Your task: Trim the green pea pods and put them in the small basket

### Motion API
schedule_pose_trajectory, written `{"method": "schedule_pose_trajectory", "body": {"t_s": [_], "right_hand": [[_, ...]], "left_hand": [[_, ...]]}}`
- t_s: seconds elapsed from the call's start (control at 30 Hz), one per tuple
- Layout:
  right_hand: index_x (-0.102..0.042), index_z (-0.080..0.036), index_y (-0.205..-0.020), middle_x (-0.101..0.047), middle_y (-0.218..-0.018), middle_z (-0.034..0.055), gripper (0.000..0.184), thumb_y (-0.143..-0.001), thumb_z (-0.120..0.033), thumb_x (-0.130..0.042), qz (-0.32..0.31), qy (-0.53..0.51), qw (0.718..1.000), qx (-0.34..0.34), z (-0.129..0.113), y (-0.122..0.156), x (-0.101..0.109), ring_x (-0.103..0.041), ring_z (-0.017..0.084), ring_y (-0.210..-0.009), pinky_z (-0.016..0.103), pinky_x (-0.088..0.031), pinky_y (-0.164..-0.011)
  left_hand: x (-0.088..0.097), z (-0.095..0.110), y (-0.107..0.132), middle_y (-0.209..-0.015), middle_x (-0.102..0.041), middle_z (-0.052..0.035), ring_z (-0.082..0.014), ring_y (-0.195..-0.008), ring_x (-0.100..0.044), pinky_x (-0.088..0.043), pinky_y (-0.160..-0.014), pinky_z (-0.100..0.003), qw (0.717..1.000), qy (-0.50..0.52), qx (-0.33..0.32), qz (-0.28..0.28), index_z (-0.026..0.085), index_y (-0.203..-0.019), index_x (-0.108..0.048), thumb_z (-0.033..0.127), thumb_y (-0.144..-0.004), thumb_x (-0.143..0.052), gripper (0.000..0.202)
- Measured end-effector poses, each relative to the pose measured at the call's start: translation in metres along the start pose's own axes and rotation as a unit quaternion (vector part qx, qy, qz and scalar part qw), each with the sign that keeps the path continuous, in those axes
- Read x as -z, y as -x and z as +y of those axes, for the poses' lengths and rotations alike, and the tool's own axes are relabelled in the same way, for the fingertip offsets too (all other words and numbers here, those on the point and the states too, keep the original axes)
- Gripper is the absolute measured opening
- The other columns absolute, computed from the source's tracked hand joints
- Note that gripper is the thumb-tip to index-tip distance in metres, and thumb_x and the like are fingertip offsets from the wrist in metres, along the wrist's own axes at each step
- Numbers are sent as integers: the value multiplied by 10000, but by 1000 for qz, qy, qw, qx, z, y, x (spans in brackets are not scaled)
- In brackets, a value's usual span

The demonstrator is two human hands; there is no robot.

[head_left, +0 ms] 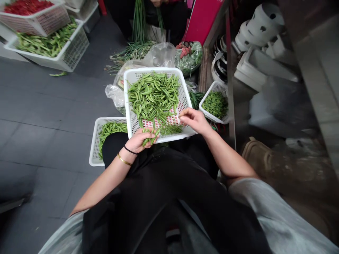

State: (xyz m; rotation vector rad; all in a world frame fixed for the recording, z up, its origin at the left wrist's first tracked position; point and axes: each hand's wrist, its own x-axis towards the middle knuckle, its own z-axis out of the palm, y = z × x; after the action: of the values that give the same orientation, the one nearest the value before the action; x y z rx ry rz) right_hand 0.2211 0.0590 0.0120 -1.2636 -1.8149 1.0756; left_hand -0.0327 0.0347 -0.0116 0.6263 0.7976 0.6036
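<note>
A white plastic basket (129,106) rests on my knees, piled with green pea pods (153,93). My left hand (140,140) is closed around a small bunch of pods at the basket's near rim. My right hand (193,119) hovers over the basket's near right corner with its fingers pinched together; what they hold is too small to make out. A little heap of thin green trimmings (171,129) lies in the basket between my hands.
A second white basket (94,141) with pods sits on the floor to my left. A small basket of green scraps (215,105) is on my right. Plastic bags (159,54), scallions and another seated person are ahead. Baskets of green pods and red chillies (47,42) stand far left.
</note>
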Motion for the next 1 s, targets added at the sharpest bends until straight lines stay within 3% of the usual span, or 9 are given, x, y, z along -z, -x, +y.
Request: {"method": "schedule_pose_trajectory", "body": {"t_s": [0.1,0.2,0.3,0.4,0.53,0.7,0.77,0.87,1.0], "right_hand": [[-572,-165,-1105,-612,-1057,114,374,-862,-449,-552,-66,229,963,126,-18,2,-18,-589,187,-873,313,-483,-731],[-617,-126,-933,-627,-905,123,260,-940,-310,-433,-182,359,899,172,-31,3,-38,-573,190,-820,301,-439,-715],[-604,-127,-790,-616,-763,79,263,-937,-243,-419,-257,322,892,188,-35,3,-44,-556,154,-695,272,-416,-657],[-594,-144,-753,-604,-675,25,302,-940,-317,-432,-294,118,933,170,-35,6,-42,-562,117,-629,236,-429,-631],[-600,-140,-820,-611,-633,-2,362,-948,-403,-388,-235,-93,966,47,-25,11,-39,-572,95,-555,216,-455,-577],[-666,-143,-802,-641,-710,25,321,-910,-365,-460,-191,84,977,32,13,0,-17,-593,119,-688,240,-456,-693],[-689,-152,-883,-674,-799,44,228,-836,-344,-575,-262,228,938,-13,25,-15,-11,-610,145,-754,249,-444,-714],[-677,-159,-1037,-696,-945,89,390,-711,-369,-719,-337,397,847,-102,31,-46,-24,-631,209,-865,263,-439,-714],[-646,-90,-1057,-659,-1062,123,389,-831,-406,-626,-309,403,846,-159,26,-86,-77,-609,232,-978,296,-461,-817]], "left_hand": [[-2,-1,1,-523,-591,-37,-37,-296,-347,-191,-292,-152,1000,-18,8,-15,127,-646,-578,203,-586,-681,142],[-5,-1,3,-519,-579,-28,-50,-311,-351,-211,-308,-174,993,-117,-14,-4,136,-666,-596,266,-630,-689,164],[-10,0,12,-543,-577,-8,-77,-421,-447,-327,-403,-187,940,-316,-127,15,156,-653,-614,276,-634,-740,175],[-17,-2,21,-577,-595,-10,-103,-521,-511,-401,-512,-207,889,-405,-212,-24,167,-668,-638,282,-671,-740,153],[-20,-9,22,-661,-657,-43,-117,-483,-550,-424,-479,-231,928,-265,-251,68,167,-734,-609,336,-760,-675,184],[6,-2,7,-546,-619,-6,-95,-376,-484,-326,-355,-199,910,12,-327,256,176,-651,-510,310,-704,-689,229],[21,3,3,-546,-624,-15,-101,-376,-488,-303,-330,-192,926,84,-283,234,170,-638,-502,303,-672,-665,214],[35,5,2,-569,-635,-25,-113,-407,-511,-305,-326,-179,957,155,-189,157,153,-727,-571,260,-628,-624,155],[36,2,5,-604,-633,-15,-119,-465,-546,-376,-372,-186,965,191,-148,105,158,-859,-610,192,-591,-651,273]]}}
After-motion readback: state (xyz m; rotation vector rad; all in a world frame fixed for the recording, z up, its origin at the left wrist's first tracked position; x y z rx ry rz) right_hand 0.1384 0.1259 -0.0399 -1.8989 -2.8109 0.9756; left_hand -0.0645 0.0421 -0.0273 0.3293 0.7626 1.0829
